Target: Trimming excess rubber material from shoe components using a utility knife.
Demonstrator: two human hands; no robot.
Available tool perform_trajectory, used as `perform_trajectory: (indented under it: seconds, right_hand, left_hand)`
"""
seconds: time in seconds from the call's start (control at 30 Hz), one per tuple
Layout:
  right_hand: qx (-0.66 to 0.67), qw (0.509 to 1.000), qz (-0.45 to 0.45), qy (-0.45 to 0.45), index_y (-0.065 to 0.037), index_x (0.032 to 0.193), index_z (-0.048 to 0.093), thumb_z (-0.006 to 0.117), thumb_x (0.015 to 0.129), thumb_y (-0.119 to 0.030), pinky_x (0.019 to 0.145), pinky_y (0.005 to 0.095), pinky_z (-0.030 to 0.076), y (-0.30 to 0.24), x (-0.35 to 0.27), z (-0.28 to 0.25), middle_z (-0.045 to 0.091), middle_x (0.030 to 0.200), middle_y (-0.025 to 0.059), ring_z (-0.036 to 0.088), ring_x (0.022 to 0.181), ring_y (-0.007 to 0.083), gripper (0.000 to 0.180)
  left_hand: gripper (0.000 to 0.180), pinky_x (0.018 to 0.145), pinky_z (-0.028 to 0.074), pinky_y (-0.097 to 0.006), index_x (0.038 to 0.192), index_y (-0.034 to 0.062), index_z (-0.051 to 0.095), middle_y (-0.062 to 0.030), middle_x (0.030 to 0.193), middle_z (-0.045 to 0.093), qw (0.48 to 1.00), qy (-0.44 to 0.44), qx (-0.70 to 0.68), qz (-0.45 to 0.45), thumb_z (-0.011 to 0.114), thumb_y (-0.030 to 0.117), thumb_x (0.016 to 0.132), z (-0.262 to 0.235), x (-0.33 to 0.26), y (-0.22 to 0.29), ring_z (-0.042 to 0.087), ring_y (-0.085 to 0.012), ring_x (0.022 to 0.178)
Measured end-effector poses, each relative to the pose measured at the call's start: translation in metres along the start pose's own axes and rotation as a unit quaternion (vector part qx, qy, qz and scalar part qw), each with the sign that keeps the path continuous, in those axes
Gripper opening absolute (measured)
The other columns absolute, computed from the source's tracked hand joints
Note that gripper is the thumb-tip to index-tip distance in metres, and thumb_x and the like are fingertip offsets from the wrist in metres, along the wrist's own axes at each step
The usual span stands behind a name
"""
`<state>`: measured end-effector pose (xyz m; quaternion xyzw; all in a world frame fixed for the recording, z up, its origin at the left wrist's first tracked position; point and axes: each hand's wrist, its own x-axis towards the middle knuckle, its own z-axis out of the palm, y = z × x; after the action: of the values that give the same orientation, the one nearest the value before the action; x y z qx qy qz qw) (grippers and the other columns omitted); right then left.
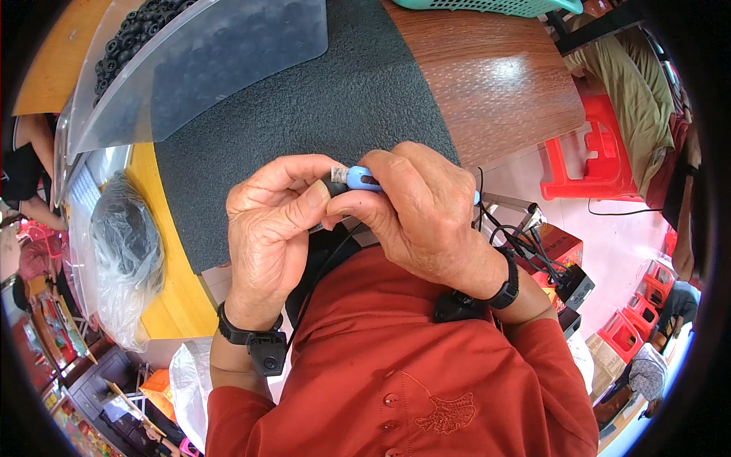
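In front of my chest, my two hands meet over the edge of a dark textured mat (381,84). My right hand (426,202) is closed round a slim blue utility knife (358,178), its short metal tip pointing left. Between the thumb and fingers of my left hand (270,221) is a small black part (333,187), mostly hidden by the fingertips. The knife's tip lies against or just beside that part; which of the two I cannot tell.
A clear plastic tub (228,68) of many small black ring-shaped parts (137,38) stands at the far left. A clear bag (129,244) with dark contents lies near the left table edge. A green basket (495,6), red stool (598,156) and black cables (525,244) are to the right.
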<state>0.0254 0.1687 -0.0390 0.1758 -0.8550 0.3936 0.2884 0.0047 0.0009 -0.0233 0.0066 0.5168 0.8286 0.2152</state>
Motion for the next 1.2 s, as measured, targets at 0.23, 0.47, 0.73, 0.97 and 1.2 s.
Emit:
perform_trajectory:
  seconds: [0.23, 0.47, 0.73, 0.97, 1.2]
  right_hand:
    - [-0.021, 0.999, -0.023, 0.013, -0.004, 0.076, 0.055, 0.074, 0.074, -0.024, 0.045, 0.0314, 0.041, 0.003, -0.001, 0.001, 0.046, 0.063, 0.0061, 0.051, 0.053, 0.0206, 0.028]
    - [-0.029, 0.999, -0.040, 0.003, -0.005, 0.073, 0.054, 0.076, 0.074, -0.024, 0.043, 0.0315, 0.041, 0.003, -0.001, 0.000, 0.046, 0.060, 0.0062, 0.050, 0.050, 0.0207, 0.028]
    - [0.078, 0.995, 0.054, 0.039, -0.003, 0.080, 0.056, 0.077, 0.074, -0.023, 0.045, 0.0328, 0.042, 0.006, -0.007, 0.005, 0.051, 0.062, 0.0083, 0.053, 0.051, 0.0235, 0.030]
    - [0.045, 0.997, 0.050, 0.032, -0.003, 0.080, 0.057, 0.078, 0.072, -0.023, 0.045, 0.0335, 0.041, 0.006, -0.006, 0.003, 0.051, 0.062, 0.0081, 0.053, 0.052, 0.0238, 0.029]
    - [0.014, 0.999, 0.035, 0.028, -0.005, 0.078, 0.056, 0.075, 0.075, -0.023, 0.045, 0.0335, 0.041, 0.006, -0.007, 0.003, 0.048, 0.062, 0.0072, 0.052, 0.052, 0.0230, 0.027]
  left_hand:
    - [0.025, 0.065, 0.048, -0.023, 0.103, -0.0083, 0.063, -0.0114, 0.089, 0.066, 1.000, 0.000, -0.009, -0.001, 0.068, 0.008, 0.085, -0.001, 0.001, -0.002, 0.058, -0.0119, 0.071]
    - [0.025, 0.065, 0.048, -0.023, 0.103, -0.0082, 0.063, -0.0119, 0.090, 0.066, 0.999, 0.020, -0.026, -0.020, 0.067, 0.008, 0.085, 0.005, 0.001, -0.002, 0.059, -0.0125, 0.072]
    - [0.027, 0.068, 0.050, -0.023, 0.104, -0.0064, 0.063, -0.0098, 0.092, 0.066, 0.999, 0.027, -0.033, 0.024, 0.071, 0.007, 0.082, 0.012, 0.001, -0.005, 0.060, -0.0123, 0.075]
    - [0.028, 0.069, 0.051, -0.023, 0.105, -0.0066, 0.063, -0.0093, 0.091, 0.065, 0.999, 0.025, -0.025, 0.021, 0.071, 0.006, 0.082, 0.010, 0.003, -0.007, 0.060, -0.0121, 0.074]
    - [0.026, 0.064, 0.049, -0.022, 0.104, -0.0069, 0.063, -0.0093, 0.088, 0.066, 0.999, 0.032, -0.011, 0.016, 0.070, 0.007, 0.083, 0.009, 0.003, -0.009, 0.059, -0.0116, 0.071]
